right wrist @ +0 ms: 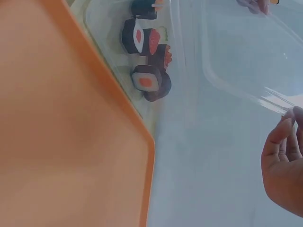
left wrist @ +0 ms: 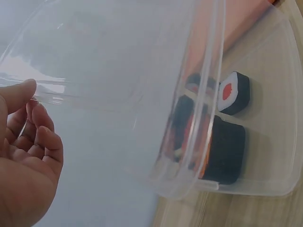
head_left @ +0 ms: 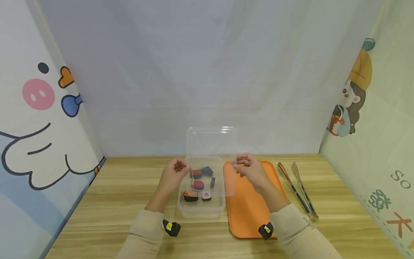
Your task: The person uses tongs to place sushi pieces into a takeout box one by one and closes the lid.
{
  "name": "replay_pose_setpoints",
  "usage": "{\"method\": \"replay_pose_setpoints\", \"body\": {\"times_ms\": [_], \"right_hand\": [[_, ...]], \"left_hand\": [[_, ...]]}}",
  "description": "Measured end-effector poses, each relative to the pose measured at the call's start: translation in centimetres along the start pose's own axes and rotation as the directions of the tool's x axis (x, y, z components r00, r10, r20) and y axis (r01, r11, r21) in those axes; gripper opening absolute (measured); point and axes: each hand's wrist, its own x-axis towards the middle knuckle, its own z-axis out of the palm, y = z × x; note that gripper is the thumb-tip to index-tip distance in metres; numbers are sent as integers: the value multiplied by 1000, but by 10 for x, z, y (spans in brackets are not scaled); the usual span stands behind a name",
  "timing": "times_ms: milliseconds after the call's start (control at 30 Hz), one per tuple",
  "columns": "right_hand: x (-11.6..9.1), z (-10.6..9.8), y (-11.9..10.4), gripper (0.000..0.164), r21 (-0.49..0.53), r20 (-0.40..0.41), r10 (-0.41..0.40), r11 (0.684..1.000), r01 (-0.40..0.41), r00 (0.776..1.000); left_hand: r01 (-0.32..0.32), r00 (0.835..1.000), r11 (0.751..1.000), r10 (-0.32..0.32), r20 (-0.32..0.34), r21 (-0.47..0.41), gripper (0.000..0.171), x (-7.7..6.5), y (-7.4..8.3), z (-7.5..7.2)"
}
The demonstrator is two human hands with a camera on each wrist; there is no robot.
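A clear plastic lid (head_left: 211,142) is held up, tilted, over a clear plastic box (head_left: 202,213). My left hand (head_left: 174,176) pinches the lid's left edge between thumb and fingers, as the left wrist view also shows. The opposite edge is pinched by my right hand (head_left: 253,172). Inside the box lie several toy sushi pieces, among them an orange-topped piece (head_left: 191,196), a small white-faced roll (head_left: 206,195) and a red-topped piece (head_left: 197,185). Some of them show only through the lid. The lid and box stand apart at the near end.
An orange tray (head_left: 249,212) lies directly right of the box. Beyond it, metal tongs (head_left: 302,194) rest on the wooden table (head_left: 126,201). A pale curtain (head_left: 207,72) rises behind the table, with printed cloth panels at both sides.
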Motion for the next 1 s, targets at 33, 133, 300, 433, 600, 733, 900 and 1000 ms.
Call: {"method": "replay_pose_setpoints", "body": {"times_ms": [33, 133, 300, 433, 600, 733, 900, 1000], "right_hand": [[0, -1, -1, 26, 15, 7, -1, 1000, 1, 1000], [1, -6, -1, 17, 78, 38, 2, 997, -5, 999], [1, -15, -1, 12, 214, 124, 12, 976, -38, 992], [1, -18, -2, 15, 269, 180, 17, 961, -65, 984], [-2, -10, 0, 22, 189, 119, 33, 980, -56, 992], [-7, 8, 11, 30, 88, 10, 6, 996, -7, 1000], [-11, 29, 27, 35, 52, -140, -45, 997, 53, 989], [-11, 36, 34, 36, 43, -190, -65, 996, 75, 980]], "left_hand": [[9, 1000, 1000, -9, 7, -24, 14, 0, 2, 0], [24, 1000, 995, -22, 20, -101, 14, 1, 4, -1], [42, 999, 972, -34, 37, -231, 9, 3, 2, -1], [45, 999, 931, -31, 45, -362, 8, 2, 1, -1], [25, 1000, 948, -23, 8, -316, 13, -1, 2, 0], [54, 997, 986, -61, -41, -158, 24, -5, -3, 4], [92, 991, 989, -102, -82, -118, 30, -10, -9, 8], [70, 992, 989, -83, -93, -128, 31, -12, -12, 9]]}}
